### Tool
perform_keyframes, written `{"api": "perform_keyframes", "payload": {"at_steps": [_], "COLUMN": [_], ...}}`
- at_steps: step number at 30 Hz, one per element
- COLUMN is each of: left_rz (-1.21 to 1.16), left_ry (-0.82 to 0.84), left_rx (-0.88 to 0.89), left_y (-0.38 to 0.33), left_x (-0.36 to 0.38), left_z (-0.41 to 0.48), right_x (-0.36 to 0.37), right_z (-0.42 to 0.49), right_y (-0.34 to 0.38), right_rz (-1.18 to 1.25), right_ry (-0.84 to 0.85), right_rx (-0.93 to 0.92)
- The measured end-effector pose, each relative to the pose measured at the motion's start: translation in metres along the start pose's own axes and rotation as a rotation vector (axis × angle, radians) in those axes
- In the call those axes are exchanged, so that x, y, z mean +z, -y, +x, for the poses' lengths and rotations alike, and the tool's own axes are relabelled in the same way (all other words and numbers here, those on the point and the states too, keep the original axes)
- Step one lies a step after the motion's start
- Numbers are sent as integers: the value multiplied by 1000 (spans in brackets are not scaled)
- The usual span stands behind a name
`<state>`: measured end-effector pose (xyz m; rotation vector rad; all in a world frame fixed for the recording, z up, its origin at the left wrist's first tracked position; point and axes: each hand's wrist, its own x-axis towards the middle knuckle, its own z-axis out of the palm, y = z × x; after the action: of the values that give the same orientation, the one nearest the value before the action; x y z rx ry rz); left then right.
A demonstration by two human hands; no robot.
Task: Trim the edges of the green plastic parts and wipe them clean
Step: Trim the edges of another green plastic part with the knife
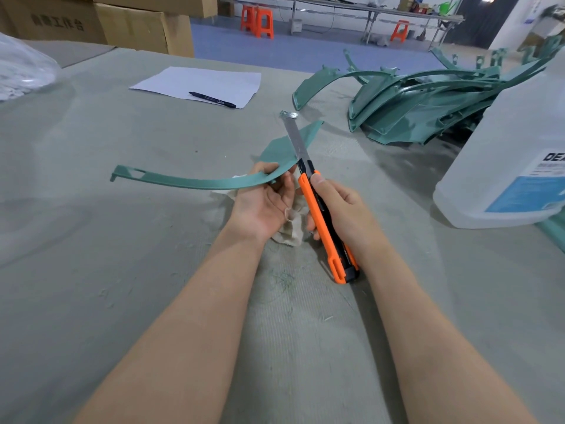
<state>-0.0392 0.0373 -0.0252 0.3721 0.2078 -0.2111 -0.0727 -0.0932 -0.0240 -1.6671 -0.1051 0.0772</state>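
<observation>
Left hand (263,203) pinches the thin, light, probably springy part (195,180) close to the blade (295,139), limiting flex; right hand (339,206) is wrapped round the knife (324,228).

black pen (212,100) on paper sheet (183,82) | cardboard boxes (131,29) behind | orange stools (258,21) far

Cardboard box (58,24), far left: dark printed characters, the last three read "工作台", the first two blurred. Clear jug (516,123), right edge: label (547,175) shows bold "DE", the rest cut off; the fine print is illegible.
</observation>
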Motion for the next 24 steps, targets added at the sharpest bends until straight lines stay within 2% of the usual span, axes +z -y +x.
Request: {"api": "perform_keyframes", "payload": {"at_steps": [11,17,24], "left_rz": [34,78,-22], "left_ry": [-9,-4,-63], "left_rx": [62,70,120], "left_y": [-1,-1,-15], "left_x": [-2,-1,-7], "left_z": [4,-1,-9], "right_x": [7,9,23], "right_z": [-6,-8,-3], "right_y": [1,9,9], "right_rz": [19,9,40], "right_ry": [78,44,52], "right_rx": [3,48,69]}}
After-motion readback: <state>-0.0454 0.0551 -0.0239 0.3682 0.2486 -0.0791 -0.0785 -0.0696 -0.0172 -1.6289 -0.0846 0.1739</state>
